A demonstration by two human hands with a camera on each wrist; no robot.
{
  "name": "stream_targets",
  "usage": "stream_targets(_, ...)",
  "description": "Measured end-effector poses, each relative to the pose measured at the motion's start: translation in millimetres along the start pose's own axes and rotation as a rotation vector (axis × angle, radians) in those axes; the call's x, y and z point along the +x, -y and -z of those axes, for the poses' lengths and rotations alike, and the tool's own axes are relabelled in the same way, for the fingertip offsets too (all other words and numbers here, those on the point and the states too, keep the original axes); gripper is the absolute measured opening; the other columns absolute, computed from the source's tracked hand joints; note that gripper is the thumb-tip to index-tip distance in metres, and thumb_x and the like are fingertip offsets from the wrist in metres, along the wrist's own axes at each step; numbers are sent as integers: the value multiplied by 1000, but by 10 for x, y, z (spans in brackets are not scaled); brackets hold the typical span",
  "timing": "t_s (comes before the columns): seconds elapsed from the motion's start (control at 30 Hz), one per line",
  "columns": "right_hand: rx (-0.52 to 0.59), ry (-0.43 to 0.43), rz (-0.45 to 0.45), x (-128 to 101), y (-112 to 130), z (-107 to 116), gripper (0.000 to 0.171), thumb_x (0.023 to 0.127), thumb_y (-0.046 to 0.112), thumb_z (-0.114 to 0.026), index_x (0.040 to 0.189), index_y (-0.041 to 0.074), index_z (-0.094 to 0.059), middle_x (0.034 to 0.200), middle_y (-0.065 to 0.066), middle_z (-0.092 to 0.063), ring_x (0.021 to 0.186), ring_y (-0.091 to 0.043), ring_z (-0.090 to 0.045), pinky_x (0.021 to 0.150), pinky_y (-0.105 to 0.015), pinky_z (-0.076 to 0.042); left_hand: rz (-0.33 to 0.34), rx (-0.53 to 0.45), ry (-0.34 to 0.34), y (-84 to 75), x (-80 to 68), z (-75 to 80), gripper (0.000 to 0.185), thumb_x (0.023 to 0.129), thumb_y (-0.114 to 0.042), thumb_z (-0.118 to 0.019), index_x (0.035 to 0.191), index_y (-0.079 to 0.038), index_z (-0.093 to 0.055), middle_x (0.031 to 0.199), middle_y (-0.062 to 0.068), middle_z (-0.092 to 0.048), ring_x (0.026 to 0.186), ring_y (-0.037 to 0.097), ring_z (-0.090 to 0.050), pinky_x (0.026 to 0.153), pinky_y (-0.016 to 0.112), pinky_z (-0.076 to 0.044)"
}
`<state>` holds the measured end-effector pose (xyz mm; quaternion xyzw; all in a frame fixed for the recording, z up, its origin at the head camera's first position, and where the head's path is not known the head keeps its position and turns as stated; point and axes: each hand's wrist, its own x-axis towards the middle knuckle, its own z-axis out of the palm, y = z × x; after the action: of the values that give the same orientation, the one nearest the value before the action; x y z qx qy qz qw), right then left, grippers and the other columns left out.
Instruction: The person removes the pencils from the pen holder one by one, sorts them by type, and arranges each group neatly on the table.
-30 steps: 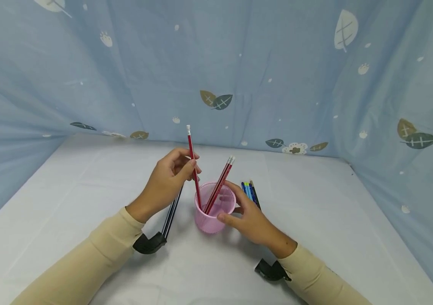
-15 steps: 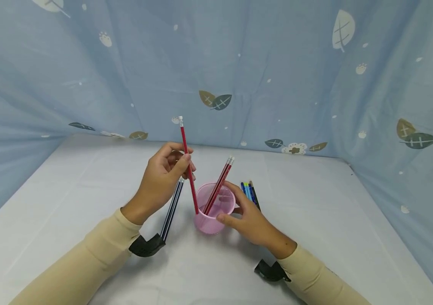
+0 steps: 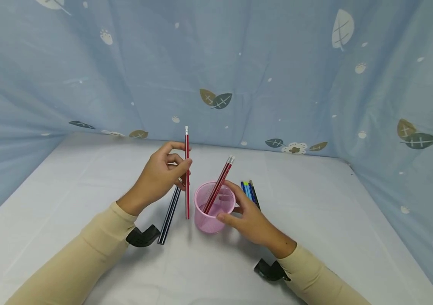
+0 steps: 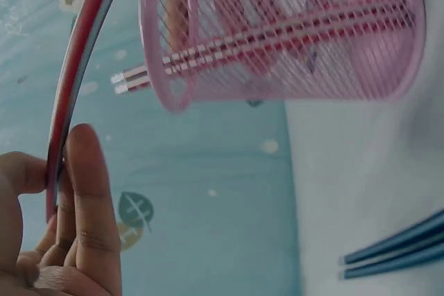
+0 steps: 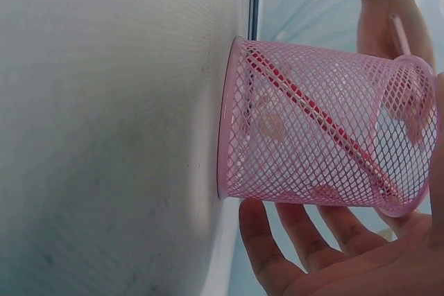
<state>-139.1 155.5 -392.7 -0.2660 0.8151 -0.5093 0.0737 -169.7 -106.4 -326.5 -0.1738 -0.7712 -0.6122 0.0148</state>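
Note:
A pink mesh cup (image 3: 213, 208) stands on the white table, with two red pencils (image 3: 220, 183) leaning inside it. My right hand (image 3: 247, 219) wraps around the cup's right side; its fingers (image 5: 298, 244) show against the mesh (image 5: 312, 136). My left hand (image 3: 160, 174) pinches a third red pencil (image 3: 187, 171) upright, just left of the cup and outside it, eraser end up. In the left wrist view that pencil (image 4: 80, 67) runs past my fingers (image 4: 87, 199) beside the cup (image 4: 277, 29).
Two dark blue pencils (image 3: 169, 213) lie on the table under my left wrist. Several blue and dark pens (image 3: 250, 191) lie behind the cup at the right. Blue leaf-print cloth (image 3: 239, 63) walls the table on three sides.
My left hand has lifted the red pencil out of the cup and moved it left; it now hangs upright outside the rim. The right hand and the cup have stayed still.

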Motion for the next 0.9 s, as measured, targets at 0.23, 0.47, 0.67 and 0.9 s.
stream_targets(0.23, 11, 0, 5, 6, -33, -6, 78, 93, 24, -71, 157, 25, -26, 155, -7, -38, 135, -29, -48, 103, -50, -51, 67, 89, 13, 125, 43, 58, 42, 99, -21, -62, 135, -7, -46, 77, 13, -61, 64, 24, -69, 61, 39, -63)
stream_targets(0.47, 13, 3, 21, 10, -19, 0, 77, 94, 27, -71, 157, 24, -27, 156, -7, -38, 136, -30, -47, 103, -51, -51, 166, 140, 78, 229, 87, 93, 42, 99, -24, -63, 134, -8, -48, 80, 14, -64, 62, 28, -70, 64, 45, -63)
stream_targets(0.67, 26, 3, 25, 5, -18, 2, 77, 94, 27, -71, 157, 24, -27, 155, -8, -38, 137, -30, -46, 103, -53, -51, 277, 154, 153, 345, 138, 187, 48, 98, -24, -65, 137, -4, -46, 83, 14, -65, 65, 23, -69, 68, 45, -64)
stream_targets(0.9, 27, 3, 28, 6, -10, -3, 77, 94, 25, -70, 157, 24, -26, 155, -7, -38, 137, -30, -46, 104, -53, -50, 362, 216, 205, 433, 151, 266, 47, 97, -24, -65, 136, -2, -48, 78, 10, -67, 61, 20, -70, 66, 43, -63)
